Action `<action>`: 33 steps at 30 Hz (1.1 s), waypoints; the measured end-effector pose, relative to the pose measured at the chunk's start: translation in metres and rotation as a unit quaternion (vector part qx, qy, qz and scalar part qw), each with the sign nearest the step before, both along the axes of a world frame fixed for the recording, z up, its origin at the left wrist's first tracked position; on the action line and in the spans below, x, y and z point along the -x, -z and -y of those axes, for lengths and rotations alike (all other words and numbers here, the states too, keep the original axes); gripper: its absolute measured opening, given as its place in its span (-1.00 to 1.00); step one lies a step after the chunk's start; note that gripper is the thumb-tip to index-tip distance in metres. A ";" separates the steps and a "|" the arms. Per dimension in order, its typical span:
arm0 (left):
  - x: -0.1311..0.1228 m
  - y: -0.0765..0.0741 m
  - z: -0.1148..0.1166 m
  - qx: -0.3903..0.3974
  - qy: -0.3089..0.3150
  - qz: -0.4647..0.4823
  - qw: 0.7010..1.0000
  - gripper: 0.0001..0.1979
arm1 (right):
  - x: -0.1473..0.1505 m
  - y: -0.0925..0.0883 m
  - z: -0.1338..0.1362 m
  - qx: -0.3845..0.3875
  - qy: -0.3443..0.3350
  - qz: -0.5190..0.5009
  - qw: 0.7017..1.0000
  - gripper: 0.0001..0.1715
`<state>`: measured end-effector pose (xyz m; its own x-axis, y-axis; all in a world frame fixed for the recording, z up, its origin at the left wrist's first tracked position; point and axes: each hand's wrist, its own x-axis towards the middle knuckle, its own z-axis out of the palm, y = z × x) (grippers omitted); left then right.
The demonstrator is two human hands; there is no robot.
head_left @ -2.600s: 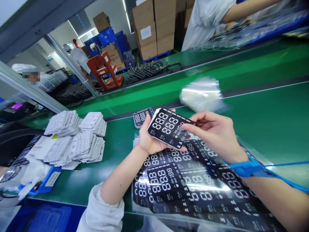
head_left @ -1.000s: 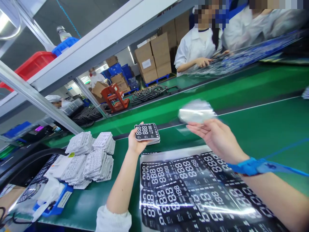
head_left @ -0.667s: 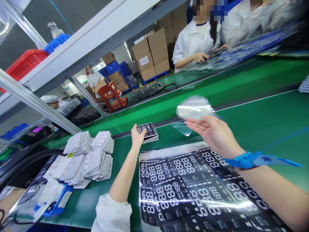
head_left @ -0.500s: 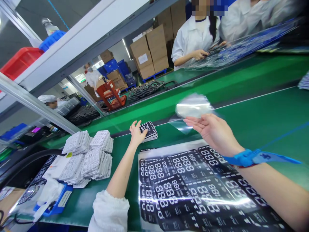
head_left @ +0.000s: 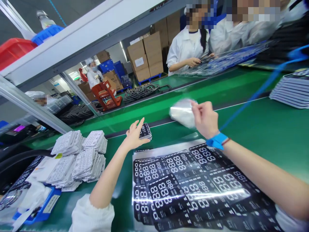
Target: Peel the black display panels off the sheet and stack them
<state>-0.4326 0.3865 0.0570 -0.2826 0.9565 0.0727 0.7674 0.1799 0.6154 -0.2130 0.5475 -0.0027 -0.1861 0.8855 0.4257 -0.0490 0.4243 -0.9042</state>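
Note:
My right hand [head_left: 205,120] pinches a clear plastic film [head_left: 182,112] between thumb and fingertips, holding it above the green work surface. The film looks curled and slightly blurred. My left hand [head_left: 135,134] is beside a small stack of display panels [head_left: 145,132] with black printed tops. Its fingers are spread, with the thumb stretched along the near side of the stack; whether it touches the panels I cannot tell. In front of me lie glossy sheets [head_left: 183,190] printed with black panels and white digit segments, overlapping one another.
Several stacks of white panels [head_left: 88,164] stand at left, near a blue tray [head_left: 49,204] holding white material. Another panel stack [head_left: 291,90] is at far right. A blue wrist strap cord [head_left: 256,90] stretches up right. Co-workers [head_left: 188,48] stand across the green line.
My right hand has turned and its fingers have closed on the film's edge. My left hand's thumb has spread out along the stack. The view has shifted, bringing more of the right-hand stack into sight.

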 end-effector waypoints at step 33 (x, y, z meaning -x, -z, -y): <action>-0.062 0.047 0.111 0.060 0.056 0.087 0.993 0.00 | -0.015 0.012 0.132 -0.215 -0.349 0.264 0.873 -0.69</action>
<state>-0.3706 0.2755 0.0096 -0.1728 0.9814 -0.0837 0.6705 0.1794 0.7199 -0.1985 0.4153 -0.0150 -0.8877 0.2575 0.3818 -0.0555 0.7632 -0.6437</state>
